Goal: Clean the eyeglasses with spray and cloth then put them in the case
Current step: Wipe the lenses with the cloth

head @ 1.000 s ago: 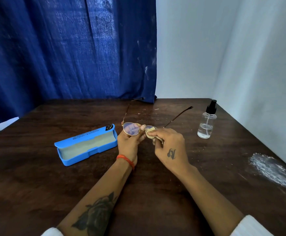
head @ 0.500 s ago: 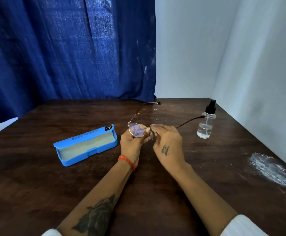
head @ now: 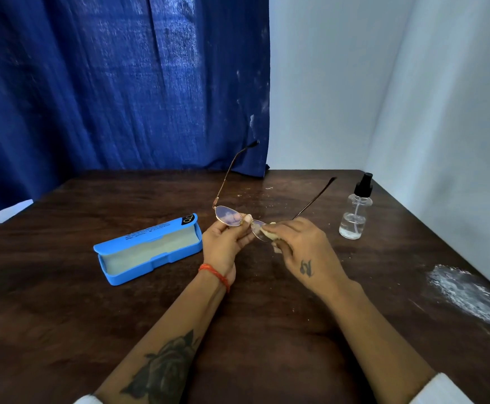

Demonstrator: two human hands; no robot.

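Dark blue curtain [head: 115, 83] is hanging behind the dark wooden tabletop [head: 63, 316], meeting a pale wall toward the far right corner. Toward the left edge, a bright blue plastic eyeglass case [head: 147, 249] is lying open, lid tipped back. Just beside it, the left hand [head: 223, 243] is holding thin gold-rimmed eyeglasses [head: 232, 217] above the tabletop's middle, fingers [head: 248, 219] pinching near the bridge, temples pointing toward the far edge. The right hand [head: 305, 252] is gripping a small cream cloth [head: 270, 234], pressing it onto the right lens. Near the far right corner, a clear spray bottle with a black nozzle [head: 354, 214] is standing upright.
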